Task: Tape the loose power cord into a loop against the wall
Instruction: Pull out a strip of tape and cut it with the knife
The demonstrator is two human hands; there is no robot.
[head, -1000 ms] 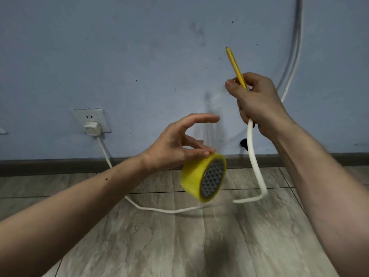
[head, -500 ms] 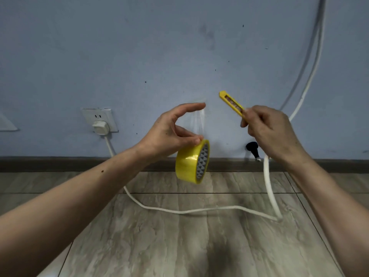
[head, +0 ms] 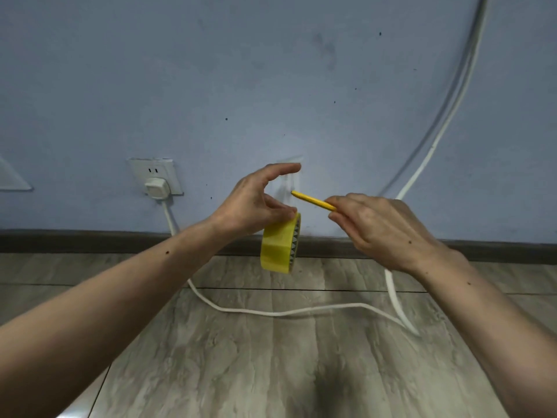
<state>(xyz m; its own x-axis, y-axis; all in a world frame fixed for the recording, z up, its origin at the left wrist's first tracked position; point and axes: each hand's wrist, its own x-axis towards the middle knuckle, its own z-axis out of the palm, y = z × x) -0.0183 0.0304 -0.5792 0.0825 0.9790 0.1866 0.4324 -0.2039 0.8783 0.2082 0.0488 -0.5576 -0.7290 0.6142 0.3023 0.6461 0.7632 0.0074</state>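
My left hand (head: 256, 203) holds a yellow tape roll (head: 278, 244) that hangs under its fingers, with a clear strip of tape (head: 291, 182) pulled up from the roll to the raised forefinger. My right hand (head: 379, 230) grips a yellow utility knife (head: 313, 201) whose tip points left at the stretched strip. The white power cord (head: 289, 312) runs from the plug (head: 155, 188) in the wall socket (head: 153, 173), across the floor, bends back at the right and rises up the blue wall (head: 434, 146). Part of the cord passes behind my right hand.
A dark skirting board (head: 90, 241) runs along the foot of the wall. The floor (head: 241, 372) is grey wood-look tile. A white panel corner (head: 12, 179) shows at the far left edge.
My right hand has lowered and swung the knife from upright to nearly level, its tip now at the tape strip. The cord's bend has dropped onto the floor. My left hand kept the strip stretched.
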